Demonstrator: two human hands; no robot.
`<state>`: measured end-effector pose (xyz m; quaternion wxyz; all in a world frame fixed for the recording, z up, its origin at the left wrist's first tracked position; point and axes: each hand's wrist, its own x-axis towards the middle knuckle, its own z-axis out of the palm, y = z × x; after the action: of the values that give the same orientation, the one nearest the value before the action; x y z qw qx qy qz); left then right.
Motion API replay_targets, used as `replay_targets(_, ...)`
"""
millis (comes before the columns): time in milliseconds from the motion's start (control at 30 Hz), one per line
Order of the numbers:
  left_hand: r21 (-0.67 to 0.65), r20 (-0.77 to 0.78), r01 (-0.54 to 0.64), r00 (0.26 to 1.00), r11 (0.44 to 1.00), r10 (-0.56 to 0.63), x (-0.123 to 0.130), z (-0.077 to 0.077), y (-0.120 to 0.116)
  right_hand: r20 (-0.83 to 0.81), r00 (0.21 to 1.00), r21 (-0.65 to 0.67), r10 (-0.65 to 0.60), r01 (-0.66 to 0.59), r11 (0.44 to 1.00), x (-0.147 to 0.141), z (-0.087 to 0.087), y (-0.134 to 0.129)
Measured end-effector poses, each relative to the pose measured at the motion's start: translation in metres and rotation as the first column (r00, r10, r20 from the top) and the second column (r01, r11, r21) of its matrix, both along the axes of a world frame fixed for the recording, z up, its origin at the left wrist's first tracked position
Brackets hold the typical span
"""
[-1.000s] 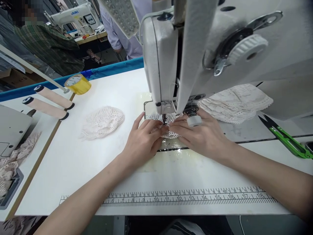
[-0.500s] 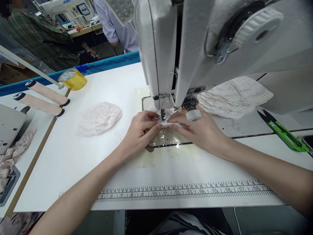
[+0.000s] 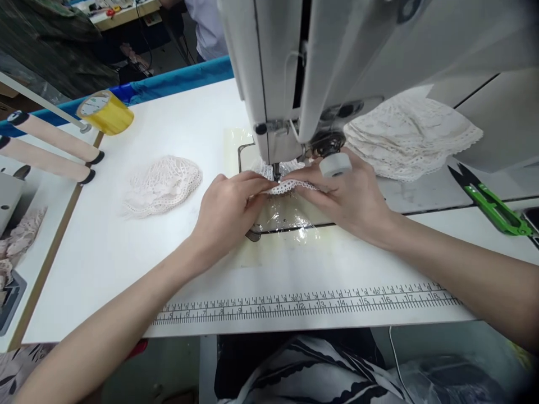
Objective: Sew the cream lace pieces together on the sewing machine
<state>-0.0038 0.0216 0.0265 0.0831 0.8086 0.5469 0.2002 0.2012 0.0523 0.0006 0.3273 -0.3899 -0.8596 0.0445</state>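
A piece of white lace (image 3: 287, 186) lies under the presser foot (image 3: 276, 171) of a sewing machine (image 3: 282, 73). My left hand (image 3: 229, 210) grips the lace's near edge left of the foot, thumb and fingers pinched together. On the other side, my right hand (image 3: 347, 193) pinches the same edge, its fingertips partly behind a round white knob (image 3: 336, 164). The scalloped edge bows up slightly between both hands. The rest of the piece is mostly hidden behind the fingers and the machine head.
A small lace pile (image 3: 164, 185) lies left, a larger lace stack (image 3: 412, 134) right. Green thread snips (image 3: 492, 205) rest at the far right. Yellow tape (image 3: 106, 112) and thread cones (image 3: 59, 137) stand at the left. A printed ruler (image 3: 295, 306) runs along the front edge.
The view has tilted down and moved nearer, so the table sits higher in the picture. My left hand has turned a little, its fingers now flatter over the lace edge. Both hands keep their hold.
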Motion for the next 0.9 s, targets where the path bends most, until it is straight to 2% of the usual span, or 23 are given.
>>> replay_targets(133,-0.072,0.057,0.021,0.998,0.997,-0.017,0.009,0.003,0.006,-0.029,0.999,0.092,0.033,-0.030,0.995,0.000,-0.003,0.004)
replay_targets(233,0.041,0.043,0.005,0.999,0.999,-0.007,0.016,-0.008,0.012,-0.037,0.999,0.120,0.029,-0.024,0.992,-0.001,-0.005,0.007)
replay_targets(400,0.196,0.039,-0.054,0.998,0.979,0.047,0.020,-0.028,0.017,-0.044,0.999,0.059,0.015,-0.013,0.998,-0.003,-0.007,0.008)
replay_targets(500,0.199,0.066,-0.025,0.998,0.980,0.012,0.018,-0.026,0.016,-0.047,0.999,0.042,0.025,-0.023,0.999,-0.003,-0.006,0.008)
replay_targets(667,0.074,0.147,0.133,0.979,0.988,-0.142,0.004,-0.012,0.014,-0.058,0.998,0.015,0.040,-0.039,0.999,-0.001,-0.005,0.006)
replay_targets(733,0.079,0.098,0.186,0.976,0.979,-0.193,-0.002,-0.010,0.012,-0.043,0.997,-0.005,0.064,-0.065,0.998,0.000,-0.004,0.004)
replay_targets(800,0.145,-0.024,0.216,0.976,0.966,-0.215,-0.006,-0.012,0.007,-0.004,0.993,0.015,0.114,-0.114,0.993,0.002,-0.003,0.000)
replay_targets(900,0.308,-0.217,0.245,0.959,0.919,-0.183,-0.006,-0.017,-0.006,0.111,0.978,0.153,0.174,-0.190,0.970,0.004,-0.003,-0.006)
